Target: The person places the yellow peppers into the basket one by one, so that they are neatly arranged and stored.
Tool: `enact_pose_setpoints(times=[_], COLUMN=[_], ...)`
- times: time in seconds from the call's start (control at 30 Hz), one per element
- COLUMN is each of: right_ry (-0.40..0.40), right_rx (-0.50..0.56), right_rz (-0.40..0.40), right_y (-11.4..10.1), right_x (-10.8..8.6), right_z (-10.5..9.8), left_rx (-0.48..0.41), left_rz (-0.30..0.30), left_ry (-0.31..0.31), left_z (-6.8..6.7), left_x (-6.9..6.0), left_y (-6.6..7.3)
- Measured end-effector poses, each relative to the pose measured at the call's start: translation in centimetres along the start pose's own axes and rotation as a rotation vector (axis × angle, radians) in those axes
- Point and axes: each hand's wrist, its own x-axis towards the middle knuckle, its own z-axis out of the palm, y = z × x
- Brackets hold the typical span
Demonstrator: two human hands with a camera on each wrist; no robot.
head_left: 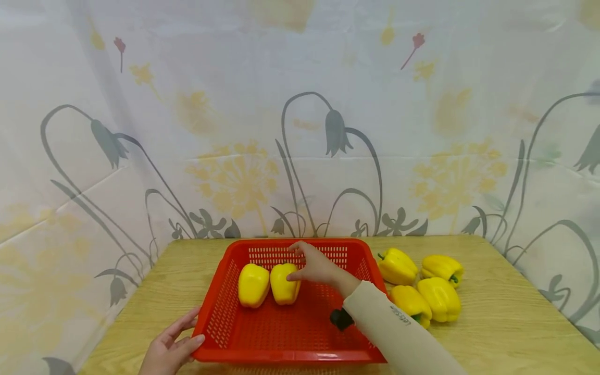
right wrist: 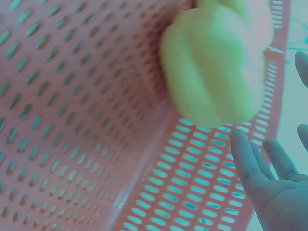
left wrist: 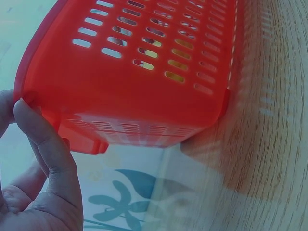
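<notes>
A red plastic basket [head_left: 281, 333] with slotted walls sits on the wooden table. Two yellow bell peppers stand side by side inside it, a left one [head_left: 253, 285] and a right one [head_left: 284, 284]. My left hand [head_left: 171, 345] pinches the basket's rim at its near left corner; the left wrist view shows thumb and fingers on the rim [left wrist: 21, 72]. Over the basket, my right hand [head_left: 313, 265] is by the right pepper with its fingers spread. In the right wrist view, a gap shows between the fingertips [right wrist: 239, 137] and the blurred pepper [right wrist: 211, 67].
Several more yellow bell peppers [head_left: 439, 299] lie close together on the table [head_left: 506, 312], just right of the basket. A flower-patterned curtain [head_left: 300, 172] hangs behind the table. A black object [head_left: 341, 319] is attached by the right sleeve [head_left: 394, 323].
</notes>
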Motion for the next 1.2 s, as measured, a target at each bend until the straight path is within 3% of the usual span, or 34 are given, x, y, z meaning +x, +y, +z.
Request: enact_pose_setpoints(times=[0.53,1.2], right_ry=[0.177,0.216], right_rx=[0.191,0.234], right_rz=[-0.106,-0.159], right_y=[-2.7,-4.4], right_x=[-1.0,-3.3], right_z=[-1.6,-2.8], left_rx=[-0.02,-0.01], left_rz=[-0.019,-0.018], left_ry=[-0.008,-0.005], left_z=[-0.1,0.0], left_x=[0.1,0.1], left_y=[0.0,0.0])
